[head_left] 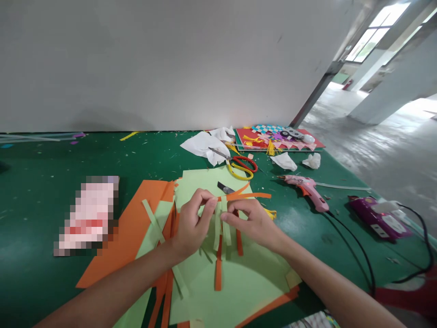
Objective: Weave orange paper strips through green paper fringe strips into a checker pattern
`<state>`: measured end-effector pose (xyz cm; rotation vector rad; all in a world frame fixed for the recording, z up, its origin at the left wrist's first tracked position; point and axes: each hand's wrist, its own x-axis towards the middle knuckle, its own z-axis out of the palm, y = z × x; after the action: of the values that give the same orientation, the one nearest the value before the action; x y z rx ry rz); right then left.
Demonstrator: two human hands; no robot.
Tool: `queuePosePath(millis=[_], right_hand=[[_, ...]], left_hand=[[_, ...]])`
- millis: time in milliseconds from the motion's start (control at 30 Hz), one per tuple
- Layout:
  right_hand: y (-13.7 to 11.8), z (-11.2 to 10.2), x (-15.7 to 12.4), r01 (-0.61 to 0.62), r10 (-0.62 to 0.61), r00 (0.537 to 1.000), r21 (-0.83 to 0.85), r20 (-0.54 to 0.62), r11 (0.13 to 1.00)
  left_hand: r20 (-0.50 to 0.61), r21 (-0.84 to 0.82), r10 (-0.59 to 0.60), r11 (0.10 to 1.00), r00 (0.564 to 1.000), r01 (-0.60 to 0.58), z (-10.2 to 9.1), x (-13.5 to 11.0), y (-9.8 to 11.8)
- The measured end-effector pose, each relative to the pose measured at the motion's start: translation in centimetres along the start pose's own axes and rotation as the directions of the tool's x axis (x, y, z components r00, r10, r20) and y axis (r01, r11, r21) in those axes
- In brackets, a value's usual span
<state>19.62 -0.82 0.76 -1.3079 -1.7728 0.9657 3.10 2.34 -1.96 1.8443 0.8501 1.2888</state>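
Note:
Both hands meet over a light green paper sheet [232, 287]. My left hand [196, 221] pinches an end of the woven paper strips, thumb against forefinger. Close beside it, my right hand [254, 223] is closed on the same strips, its fingertips partly hiding them. Pale green strips [217, 228] hang down, crossed with orange paper strips [254, 196] that stick out to the right. An orange strip end [218, 275] dangles below. Behind the hands lies a dark cutter blade [224, 187], partly covered.
Scissors [244, 166] with red and yellow handles lie behind the paper near white tissue [206, 146]. To the right are a pink glue gun [307, 189] and a purple power strip [378, 218] with cords. Orange paper [116, 250] and a blurred pink object [88, 214] lie left.

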Motion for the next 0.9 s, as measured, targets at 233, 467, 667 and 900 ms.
queuePosePath(millis=[233,467,667,900], right_hand=[[-0.13,-0.05,-0.05,-0.006,0.005,0.999,0.025,0.036,1.000],[-0.18,0.04,0.01,-0.040,0.036,0.999,0.127,0.032,0.991],[-0.24,0.05,-0.06,-0.010,0.002,0.998,0.140,0.060,0.990],[0.15,0.81,-0.13,0.019,-0.027,0.997,0.104,0.073,0.994]], left_hand=[[0.026,-0.026,0.019,0.999,0.999,-0.018,0.00,0.02,0.18],[0.033,-0.034,0.032,0.999,0.999,-0.031,0.04,0.11,0.45],[0.027,0.025,0.086,0.996,0.996,-0.086,-0.04,0.26,0.65],[0.013,0.021,0.094,0.995,0.995,-0.094,0.09,0.14,0.72]])
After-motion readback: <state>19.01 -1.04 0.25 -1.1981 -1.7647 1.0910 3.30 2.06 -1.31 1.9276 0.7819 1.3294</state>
